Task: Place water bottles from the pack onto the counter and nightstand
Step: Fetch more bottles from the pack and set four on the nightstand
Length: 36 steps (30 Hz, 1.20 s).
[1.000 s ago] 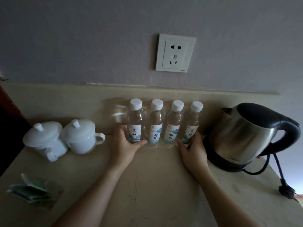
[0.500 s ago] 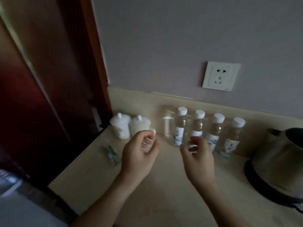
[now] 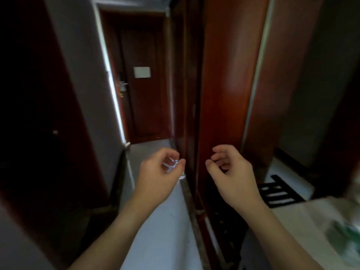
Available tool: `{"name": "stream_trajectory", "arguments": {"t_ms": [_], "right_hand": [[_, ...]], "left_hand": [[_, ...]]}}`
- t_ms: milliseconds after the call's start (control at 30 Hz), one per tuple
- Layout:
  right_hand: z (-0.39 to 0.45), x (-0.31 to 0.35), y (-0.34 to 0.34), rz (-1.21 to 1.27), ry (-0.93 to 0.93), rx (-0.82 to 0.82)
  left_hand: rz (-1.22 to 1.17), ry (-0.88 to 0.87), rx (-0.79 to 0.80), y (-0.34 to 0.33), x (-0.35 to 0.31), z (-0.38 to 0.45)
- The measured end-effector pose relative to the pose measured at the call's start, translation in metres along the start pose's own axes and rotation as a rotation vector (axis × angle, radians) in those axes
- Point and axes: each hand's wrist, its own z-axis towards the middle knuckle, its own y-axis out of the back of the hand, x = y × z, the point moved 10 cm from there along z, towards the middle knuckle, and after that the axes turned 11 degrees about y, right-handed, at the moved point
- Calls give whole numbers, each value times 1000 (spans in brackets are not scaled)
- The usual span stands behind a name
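Note:
My left hand and my right hand hang side by side in mid-air, fingers loosely curled and apart, over a grey hallway floor. Something small, pale and glinting shows just past my left fingers; it is too blurred to tell whether it touches the hand. No water bottle and no pack is in view. Only a corner of the beige counter shows at the lower right.
A tall red-brown wardrobe panel stands straight ahead of my hands. A dark wooden door closes the hallway's far end. A black slatted rack lies below the counter corner, and blurred green sachets lie on it.
The view has swung left, away from the row of bottles, the cups and the kettle, to the hallway. Both hands came off the bottles and now hang empty in the air.

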Motion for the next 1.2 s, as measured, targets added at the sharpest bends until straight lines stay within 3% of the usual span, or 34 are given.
{"name": "stream_trajectory", "arguments": {"t_ms": [167, 367, 767, 1000, 1200], "right_hand": [[48, 9, -106, 97, 40, 121], [107, -15, -163, 133, -18, 67], [222, -89, -280, 95, -15, 88], [334, -184, -380, 125, -34, 137], [454, -226, -446, 123, -15, 182]], "left_hand": [[71, 53, -64, 79, 45, 56], [60, 73, -21, 112, 87, 131], [-4, 82, 1, 87, 182, 283], [22, 91, -30, 52, 245, 427], [45, 52, -44, 33, 269, 555]]}}
